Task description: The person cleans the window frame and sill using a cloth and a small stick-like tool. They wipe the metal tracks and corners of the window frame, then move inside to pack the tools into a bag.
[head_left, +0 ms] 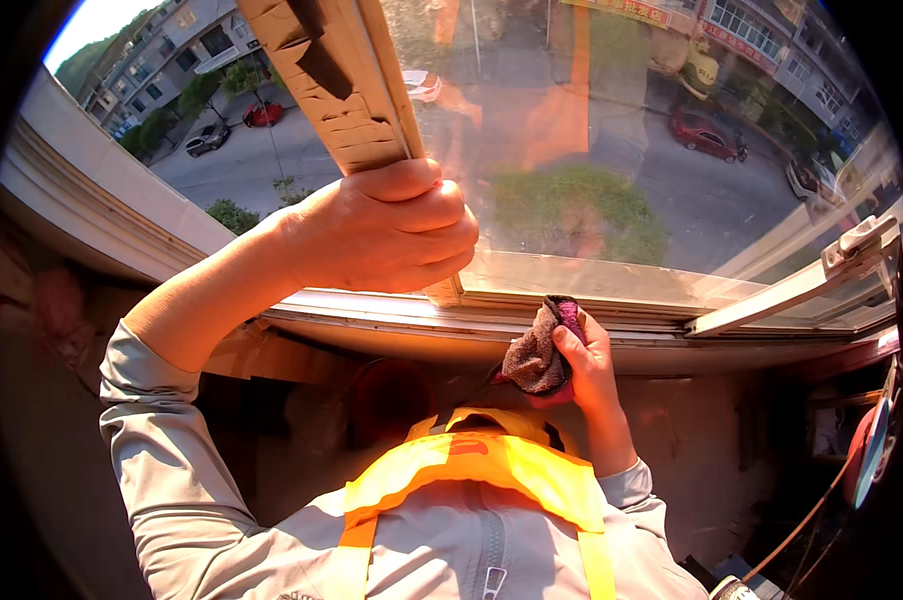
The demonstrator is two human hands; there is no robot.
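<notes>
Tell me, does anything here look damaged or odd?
Yes: the tan, upright window bar gripped by the left hand looks damaged. Its surface is cracked and peeling, with a dark, jagged patch where covering seems missing.

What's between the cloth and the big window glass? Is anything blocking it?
Only the window's lower frame lies between the cloth in the right hand and the glass; nothing else visible is in the way.

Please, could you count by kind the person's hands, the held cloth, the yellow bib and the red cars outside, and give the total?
Hands: 2 (left hand, right hand)
Cloth: 1
Yellow bib: 1
Red cars: 2
Total: 6
</notes>
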